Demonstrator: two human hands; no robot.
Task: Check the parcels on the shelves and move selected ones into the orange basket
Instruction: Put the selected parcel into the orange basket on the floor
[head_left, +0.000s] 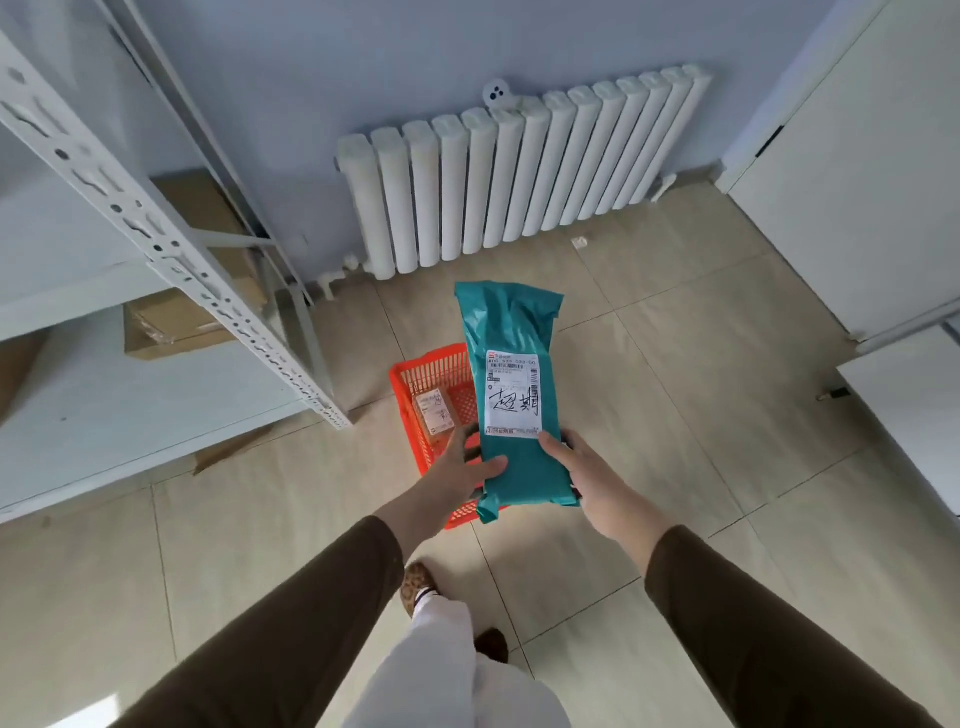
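I hold a long teal plastic parcel (511, 332) with both hands above the orange basket (427, 373) on the floor. A white shipping label with black handwriting faces up on the parcel. My left hand (460, 467) grips its lower left edge, thumb on top. My right hand (582, 473) grips its lower right edge, thumb near the label's corner. A small brown parcel (434, 413) with a label lies inside the basket. The teal parcel hides the basket's right side.
A white metal shelf rack (156, 234) stands at the left with cardboard boxes (182, 322) on its lower levels. A white radiator (519, 171) lines the far wall. White furniture (857, 182) stands at the right. Beige floor tiles surround the basket.
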